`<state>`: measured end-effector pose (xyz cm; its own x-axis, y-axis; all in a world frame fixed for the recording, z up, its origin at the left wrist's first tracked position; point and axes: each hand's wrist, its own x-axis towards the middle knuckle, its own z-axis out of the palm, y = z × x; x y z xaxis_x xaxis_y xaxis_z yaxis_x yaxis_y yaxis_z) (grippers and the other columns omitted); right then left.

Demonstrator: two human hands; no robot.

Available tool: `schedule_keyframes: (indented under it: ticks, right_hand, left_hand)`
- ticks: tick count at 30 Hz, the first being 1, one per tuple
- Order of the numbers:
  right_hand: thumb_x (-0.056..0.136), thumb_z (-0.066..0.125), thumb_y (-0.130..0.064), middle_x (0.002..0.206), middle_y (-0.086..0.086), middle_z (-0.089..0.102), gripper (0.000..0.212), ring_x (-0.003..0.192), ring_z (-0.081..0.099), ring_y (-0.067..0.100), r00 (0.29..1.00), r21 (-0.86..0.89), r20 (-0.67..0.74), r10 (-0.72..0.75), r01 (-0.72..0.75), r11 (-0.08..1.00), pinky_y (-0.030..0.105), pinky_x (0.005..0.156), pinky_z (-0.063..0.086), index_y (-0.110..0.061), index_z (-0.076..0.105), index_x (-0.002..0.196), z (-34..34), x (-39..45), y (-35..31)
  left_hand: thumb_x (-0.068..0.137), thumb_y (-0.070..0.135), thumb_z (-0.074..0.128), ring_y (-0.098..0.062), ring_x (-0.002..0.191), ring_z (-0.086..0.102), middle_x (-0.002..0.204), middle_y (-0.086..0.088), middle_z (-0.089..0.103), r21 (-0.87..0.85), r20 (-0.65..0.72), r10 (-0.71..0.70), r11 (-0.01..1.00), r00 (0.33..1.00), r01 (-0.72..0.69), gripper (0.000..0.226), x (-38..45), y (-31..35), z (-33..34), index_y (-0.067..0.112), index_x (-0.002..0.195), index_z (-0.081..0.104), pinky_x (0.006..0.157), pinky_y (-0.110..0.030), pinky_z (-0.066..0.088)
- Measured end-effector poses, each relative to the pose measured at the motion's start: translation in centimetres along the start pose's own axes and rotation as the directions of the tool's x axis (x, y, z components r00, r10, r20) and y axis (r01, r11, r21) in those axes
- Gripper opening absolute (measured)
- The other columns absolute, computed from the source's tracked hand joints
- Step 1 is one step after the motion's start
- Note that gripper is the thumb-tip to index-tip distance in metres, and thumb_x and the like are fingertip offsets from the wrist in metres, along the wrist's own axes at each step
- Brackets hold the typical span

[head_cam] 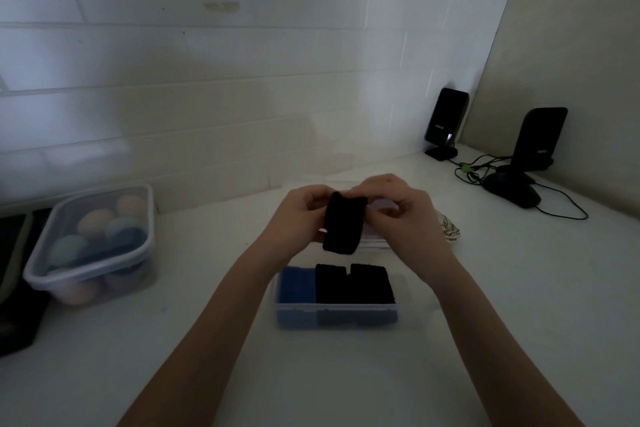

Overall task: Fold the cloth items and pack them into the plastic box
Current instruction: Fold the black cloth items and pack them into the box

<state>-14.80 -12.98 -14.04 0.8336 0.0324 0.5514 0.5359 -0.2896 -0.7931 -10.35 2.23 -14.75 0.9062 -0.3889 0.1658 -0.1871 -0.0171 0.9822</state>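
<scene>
A small black cloth (343, 225) hangs folded in the air above the clear plastic box (337, 317). My left hand (299, 218) grips its left edge and my right hand (401, 210) pinches its top right corner. Inside the box lie a folded blue cloth (298, 284) at the left and two folded black cloths (355, 284) beside it. A striped cloth (450, 230) lies on the table to the right, partly hidden behind my right wrist.
A lidded clear container (93, 243) of pastel round items stands at the left. Two black speakers (446, 121) (540, 139), a black mouse (512, 189) and cables occupy the back right corner. A clear lid (375, 243) lies behind the box. The tiled wall is close behind.
</scene>
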Motion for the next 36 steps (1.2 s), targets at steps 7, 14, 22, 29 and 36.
schedule_keyframes:
  ticks: [7, 14, 22, 29, 36]
  right_hand:
    - [0.079, 0.064, 0.008, 0.104, 0.009, 0.054, 0.032, 0.081, 0.055, 0.001, 1.0, -0.091, 0.009, -0.027, 0.027, 0.995, 0.007, 0.072, 0.045, -0.015, 0.072, 0.1, 0.1, -0.2, 0.7]
    - [0.078, 0.065, -0.005, 0.1, -0.002, 0.055, 0.028, 0.083, 0.055, 0.002, 0.996, -0.205, -0.015, -0.087, 0.082, 0.975, 0.008, 0.072, 0.044, -0.025, 0.072, 0.096, 0.2, -0.3, 1.3]
    - [0.079, 0.06, 0.009, 0.104, -0.002, 0.055, 0.04, 0.082, 0.057, -0.002, 0.998, -0.212, -0.039, -0.059, 0.05, 0.976, 0.009, 0.07, 0.048, -0.026, 0.072, 0.095, -0.2, -0.3, 1.5]
    - [0.075, 0.048, 0.018, 0.089, -0.002, 0.065, 0.043, 0.082, 0.059, 0.0, 0.981, 0.005, -0.165, 0.098, -0.099, 0.995, 0.014, 0.07, 0.049, -0.015, 0.074, 0.069, -0.4, -0.2, 0.1]
    - [0.082, 0.036, 0.011, 0.051, 0.011, 0.062, 0.04, 0.031, 0.049, 0.021, 0.935, 0.141, -0.022, 0.355, -0.349, 0.927, 0.024, 0.033, 0.043, -0.008, 0.067, 0.099, -0.3, -0.6, -1.0]
  left_hand:
    - [0.093, 0.004, 0.048, -0.007, 0.053, 0.065, 0.059, 0.004, 0.069, -0.042, -0.024, -0.011, 0.999, 1.0, 0.01, 0.011, 0.0, -0.1, -0.2, 0.007, 0.091, 0.059, 0.048, -0.019, 0.05]
    - [0.093, 0.005, 0.048, -0.008, 0.057, 0.065, 0.064, 0.004, 0.07, -0.058, 0.012, -0.023, 0.998, 1.0, 0.023, 0.015, 0.0, -0.2, -0.4, 0.008, 0.096, 0.061, 0.05, -0.018, 0.05]
    - [0.095, 0.017, 0.047, -0.021, 0.087, 0.071, 0.098, -0.008, 0.072, -0.225, 0.098, -0.048, 0.972, 0.994, 0.069, 0.025, 0.0, -0.1, -0.8, 0.007, 0.112, 0.062, 0.072, -0.031, 0.058]
    - [0.064, -0.01, 0.076, -0.015, 0.093, 0.07, 0.099, 0.0, 0.073, -0.056, 0.01, 0.144, 0.988, 0.99, -0.143, 0.051, -0.1, -0.5, -0.7, 0.018, 0.104, 0.065, 0.08, -0.026, 0.056]
    - [0.059, -0.014, 0.077, -0.001, 0.077, 0.068, 0.073, 0.015, 0.073, -0.027, -0.132, 0.245, 0.968, 0.961, -0.25, 0.045, 0.3, -0.8, -0.8, 0.023, 0.081, 0.066, 0.073, -0.018, 0.055]
